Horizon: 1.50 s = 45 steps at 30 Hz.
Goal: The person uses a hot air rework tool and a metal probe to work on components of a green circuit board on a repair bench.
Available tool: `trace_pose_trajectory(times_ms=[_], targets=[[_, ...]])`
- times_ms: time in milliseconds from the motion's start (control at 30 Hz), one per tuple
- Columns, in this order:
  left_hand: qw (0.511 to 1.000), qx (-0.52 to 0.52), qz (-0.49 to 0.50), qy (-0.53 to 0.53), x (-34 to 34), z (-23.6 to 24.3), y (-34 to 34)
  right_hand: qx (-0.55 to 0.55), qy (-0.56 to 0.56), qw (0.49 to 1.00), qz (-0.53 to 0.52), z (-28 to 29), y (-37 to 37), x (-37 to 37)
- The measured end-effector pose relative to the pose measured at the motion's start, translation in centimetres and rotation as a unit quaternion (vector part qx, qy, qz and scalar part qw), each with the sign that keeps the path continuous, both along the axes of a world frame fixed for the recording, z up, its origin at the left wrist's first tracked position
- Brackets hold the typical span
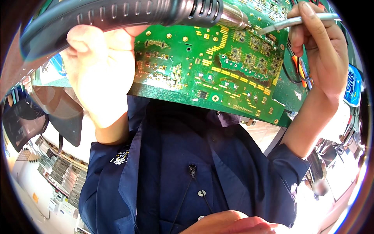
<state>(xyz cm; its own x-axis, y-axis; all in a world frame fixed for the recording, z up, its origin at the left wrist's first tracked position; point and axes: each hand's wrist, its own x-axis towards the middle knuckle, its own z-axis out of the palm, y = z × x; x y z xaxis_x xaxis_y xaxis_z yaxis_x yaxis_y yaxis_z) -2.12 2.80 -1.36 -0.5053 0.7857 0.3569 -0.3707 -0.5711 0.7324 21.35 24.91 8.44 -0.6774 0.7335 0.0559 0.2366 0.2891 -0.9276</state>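
Keep green circuit board (183, 58) flat on bench (293, 98), spread beneath both tools. Aim black handpiece (128, 12) at board's upper right, without lingering; left hand (103, 62) wrapped round handle, fingers partly hidden. Steady slim silvery tool (280, 25) beside that tip, pinched in right hand (325, 46) fingers; avoid scraping neighbouring parts. Count: one board, one handpiece, two hands, one silvery tool.

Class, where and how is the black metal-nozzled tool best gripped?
Probably around its ribbed black handle, from the wearer's side, as the left hand does: the long, rounded shape suits a full wrap, clear of the metal nozzle over the green circuit board.
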Motion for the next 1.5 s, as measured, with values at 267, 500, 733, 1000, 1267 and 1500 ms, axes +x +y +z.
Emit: trace_pose_trajectory(times_ms=[267,500,733,1000,1267,1500], targets=[[0.998,-0.007,0.049,0.031,1.1,1.0,1.5,-0.012,0.063,0.998,0.001,-0.7,0.6,-0.3],[0.991,0.032,0.068,0.109,2.8,2.4,3.2,0.053,-0.049,0.996,0.052,0.3,0.2,-1.5],[0.996,0.032,0.046,0.069,3.2,3.1,3.2,0.038,-0.095,0.985,0.14,0.9,1.7,-3.1],[0.996,0.014,0.047,0.071,3.3,3.4,3.0,0.045,-0.108,0.976,0.183,1.0,2.1,-4.1],[0.996,0.006,0.045,0.075,3.3,3.4,3.1,0.086,-0.177,0.952,0.234,1.7,1.9,-5.2],[0.994,-0.026,0.085,0.07,4.2,4.0,3.3,0.113,-0.172,0.939,0.274,1.3,2.4,-5.8]])
